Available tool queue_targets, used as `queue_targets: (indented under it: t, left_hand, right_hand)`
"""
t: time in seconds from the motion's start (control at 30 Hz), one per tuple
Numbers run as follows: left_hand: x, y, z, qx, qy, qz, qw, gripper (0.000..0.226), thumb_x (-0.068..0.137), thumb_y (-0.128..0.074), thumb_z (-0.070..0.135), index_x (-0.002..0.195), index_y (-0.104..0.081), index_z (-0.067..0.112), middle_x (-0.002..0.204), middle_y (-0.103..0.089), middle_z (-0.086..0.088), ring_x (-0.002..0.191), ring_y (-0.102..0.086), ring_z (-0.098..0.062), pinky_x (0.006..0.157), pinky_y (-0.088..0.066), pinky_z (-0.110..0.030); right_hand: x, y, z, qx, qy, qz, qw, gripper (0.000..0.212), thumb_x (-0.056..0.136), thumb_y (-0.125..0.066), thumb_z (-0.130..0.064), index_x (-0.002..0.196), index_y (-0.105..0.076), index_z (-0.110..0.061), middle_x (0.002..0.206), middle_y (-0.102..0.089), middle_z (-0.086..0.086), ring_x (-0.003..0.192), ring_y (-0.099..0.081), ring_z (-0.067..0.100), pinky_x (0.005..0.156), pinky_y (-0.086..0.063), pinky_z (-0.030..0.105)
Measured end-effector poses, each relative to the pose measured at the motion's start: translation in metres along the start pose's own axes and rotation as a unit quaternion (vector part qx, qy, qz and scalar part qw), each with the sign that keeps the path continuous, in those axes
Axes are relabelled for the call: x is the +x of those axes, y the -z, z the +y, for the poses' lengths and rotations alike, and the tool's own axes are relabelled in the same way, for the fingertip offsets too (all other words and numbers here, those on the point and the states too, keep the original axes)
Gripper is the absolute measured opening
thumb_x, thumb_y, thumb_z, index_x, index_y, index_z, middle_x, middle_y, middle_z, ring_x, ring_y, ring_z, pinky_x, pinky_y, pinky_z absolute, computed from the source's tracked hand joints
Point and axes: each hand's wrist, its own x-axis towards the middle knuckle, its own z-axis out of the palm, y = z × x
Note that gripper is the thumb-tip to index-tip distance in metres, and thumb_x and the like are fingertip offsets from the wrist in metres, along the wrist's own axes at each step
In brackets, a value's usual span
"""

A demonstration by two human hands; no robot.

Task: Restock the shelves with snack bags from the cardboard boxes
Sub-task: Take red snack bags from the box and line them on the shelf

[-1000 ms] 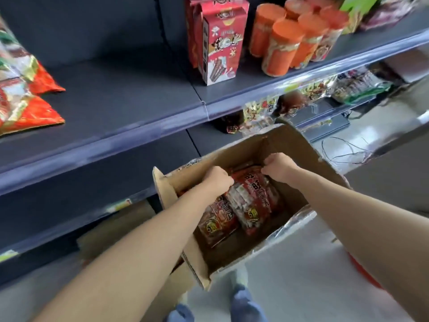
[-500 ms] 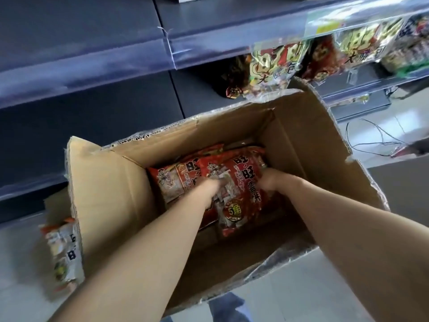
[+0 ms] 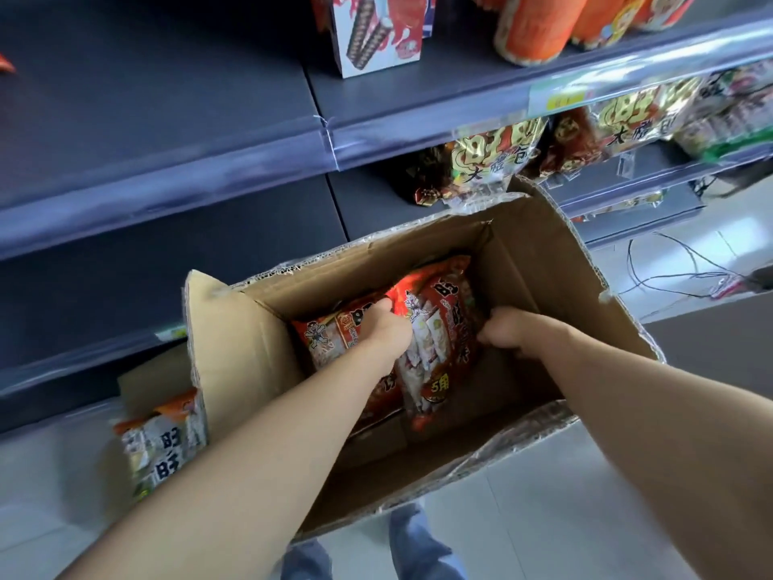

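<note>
Both hands down in the cardboard box, gathering red snack bags
The left hand and right hand gripped the bags from either side, the bundle squeezed between them, probably to lift several together; both forearms reached steeply down, the shelf beyond the knuckles

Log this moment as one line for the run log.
cardboard box: open, bags inside | left hand: grips red snack bag | right hand: grips its right edge | phase: pick
</note>
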Motion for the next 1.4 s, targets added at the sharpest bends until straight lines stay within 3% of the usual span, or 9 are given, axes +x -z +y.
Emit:
queue_targets:
  t: [0.17, 0.3, 0.37, 0.47, 0.57, 0.77, 0.93, 1.17, 1.4]
  left_hand:
    - [-0.039, 0.063, 0.02, 0.007, -0.101, -0.033, 0.994, 0.024, 0.089, -0.053, 0.006, 0.107, -0.059, 0.021, 0.108, -0.066, -0.007, 0.1, -0.063, -0.027, 0.088, -0.056, -0.042]
    - [-0.081, 0.118, 0.03, -0.018, -0.168, -0.112, 0.979, 0.021, 0.093, -0.053, 0.006, 0.109, -0.057, 0.019, 0.11, -0.063, -0.008, 0.096, -0.061, -0.024, 0.065, -0.053, -0.031]
    - [-0.103, 0.146, 0.03, -0.017, -0.202, -0.136, 0.97, 0.02, 0.095, -0.052, 0.005, 0.11, -0.055, 0.018, 0.102, -0.061, -0.006, 0.09, -0.058, -0.02, 0.063, -0.049, -0.029]
    - [-0.125, 0.191, 0.026, -0.028, -0.254, -0.133, 0.958, 0.019, 0.094, -0.053, 0.003, 0.1, -0.057, 0.021, 0.099, -0.063, -0.005, 0.093, -0.061, -0.023, 0.08, -0.053, -0.039]
    - [-0.136, 0.239, 0.022, -0.087, -0.275, -0.108, 0.951, 0.021, 0.095, -0.052, 0.002, 0.103, -0.054, 0.021, 0.113, -0.063, -0.01, 0.111, -0.06, -0.031, 0.098, -0.048, -0.048]
    - [-0.143, 0.325, 0.022, -0.122, -0.311, 0.088, 0.939, 0.005, 0.098, -0.046, 0.016, 0.094, -0.046, 0.014, 0.094, -0.057, -0.007, 0.075, -0.054, -0.016, 0.065, -0.044, -0.028]
    - [-0.133, 0.375, 0.031, -0.131, -0.271, 0.151, 0.942, 0.043, 0.1, -0.044, 0.021, 0.143, -0.036, 0.016, 0.133, -0.049, -0.002, 0.108, -0.052, -0.021, 0.087, -0.045, -0.032]
    - [-0.104, 0.42, 0.064, -0.226, -0.242, 0.075, 0.941, 0.065, 0.101, -0.04, 0.006, 0.152, -0.009, 0.033, 0.149, -0.033, 0.0, 0.124, -0.046, -0.024, 0.088, -0.046, -0.035]
    - [-0.043, 0.437, 0.106, -0.209, -0.244, 0.103, 0.941, 0.075, 0.098, -0.044, 0.003, 0.152, -0.002, 0.033, 0.153, -0.031, 0.001, 0.12, -0.047, -0.021, 0.085, -0.046, -0.033]
  right_hand:
    - [-0.044, 0.002, -0.018, 0.124, -0.011, 0.03, 0.992, 0.048, 0.087, -0.059, -0.006, 0.132, -0.043, -0.003, 0.128, -0.054, 0.02, 0.098, -0.052, 0.03, 0.071, -0.041, 0.031]
    - [-0.079, 0.0, -0.038, 0.26, -0.017, 0.052, 0.964, 0.09, 0.072, -0.058, 0.003, 0.147, -0.011, -0.012, 0.096, -0.055, 0.018, 0.072, -0.053, 0.025, 0.056, -0.039, 0.028]
    - [-0.102, 0.0, -0.045, 0.337, -0.018, 0.062, 0.939, 0.094, 0.07, -0.056, 0.005, 0.147, -0.009, -0.021, 0.105, -0.053, 0.016, 0.08, -0.054, 0.026, 0.059, -0.043, 0.03]
    - [-0.144, -0.001, -0.055, 0.41, 0.006, 0.039, 0.911, 0.062, 0.075, -0.052, 0.004, 0.132, -0.036, -0.015, 0.125, -0.049, 0.01, 0.104, -0.052, 0.025, 0.073, -0.048, 0.034]
    - [-0.183, -0.007, -0.078, 0.409, 0.044, -0.004, 0.911, 0.023, 0.075, -0.053, 0.001, 0.092, -0.058, -0.013, 0.103, -0.059, 0.006, 0.095, -0.053, 0.023, 0.091, -0.041, 0.037]
    - [-0.236, -0.007, -0.17, 0.369, 0.123, 0.037, 0.921, 0.019, 0.087, -0.058, 0.001, 0.073, -0.055, -0.012, 0.074, -0.057, 0.007, 0.062, -0.048, 0.018, 0.061, -0.035, 0.027]
    - [-0.244, 0.007, -0.242, 0.366, 0.206, 0.2, 0.885, 0.027, 0.077, -0.073, 0.001, 0.101, -0.064, -0.004, 0.089, -0.064, 0.008, 0.069, -0.055, 0.017, 0.061, -0.043, 0.028]
    - [-0.223, 0.023, -0.317, 0.385, 0.261, 0.29, 0.836, 0.054, 0.075, -0.079, -0.013, 0.124, -0.056, -0.013, 0.112, -0.067, 0.008, 0.101, -0.063, 0.025, 0.089, -0.052, 0.036]
    - [-0.172, 0.051, -0.372, 0.384, 0.268, 0.304, 0.83, 0.049, 0.076, -0.078, -0.019, 0.119, -0.056, -0.018, 0.11, -0.066, 0.004, 0.103, -0.062, 0.025, 0.092, -0.052, 0.037]
